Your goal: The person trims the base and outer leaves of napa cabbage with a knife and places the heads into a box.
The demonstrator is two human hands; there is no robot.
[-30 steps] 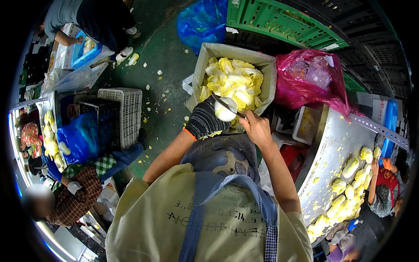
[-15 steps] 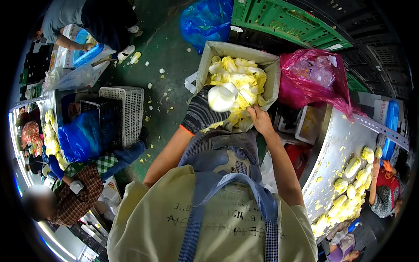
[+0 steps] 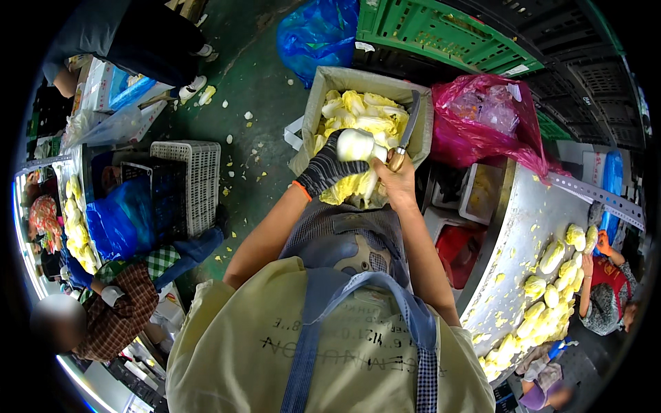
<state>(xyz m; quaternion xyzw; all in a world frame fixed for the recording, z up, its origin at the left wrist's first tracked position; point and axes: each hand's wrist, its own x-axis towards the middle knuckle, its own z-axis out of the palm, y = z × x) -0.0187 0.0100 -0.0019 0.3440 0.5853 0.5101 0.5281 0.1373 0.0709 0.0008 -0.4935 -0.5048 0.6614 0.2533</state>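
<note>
In a dark grey striped knit glove with an orange cuff, my left hand (image 3: pixel 326 171) is closed round a napa cabbage (image 3: pixel 357 145), its white cut base facing up. My bare right hand (image 3: pixel 397 183) grips a knife (image 3: pixel 412 122) by its wooden handle, the blade pointing away from me beside the bin's right wall. The fingertips of that hand also touch a pale outer leaf on the cabbage's right side. Both hands are over the near part of a pale lined bin (image 3: pixel 316 103), which holds many loose yellow and white cabbage leaves (image 3: pixel 365 105).
A pink bag (image 3: pixel 454 131) stands right of the bin and a blue bag (image 3: pixel 317 48) beyond it. Green crates (image 3: pixel 447 34) are stacked at the back. Rightward, a metal table (image 3: pixel 492 275) bears several cabbages (image 3: pixel 544 320). White crates (image 3: pixel 201 180) and co-workers are on the left.
The knife has swung from the cabbage's base to point away from me, its blade now apart from the cabbage. My right fingers have come onto the cabbage's side, and the cabbage has turned slightly.
</note>
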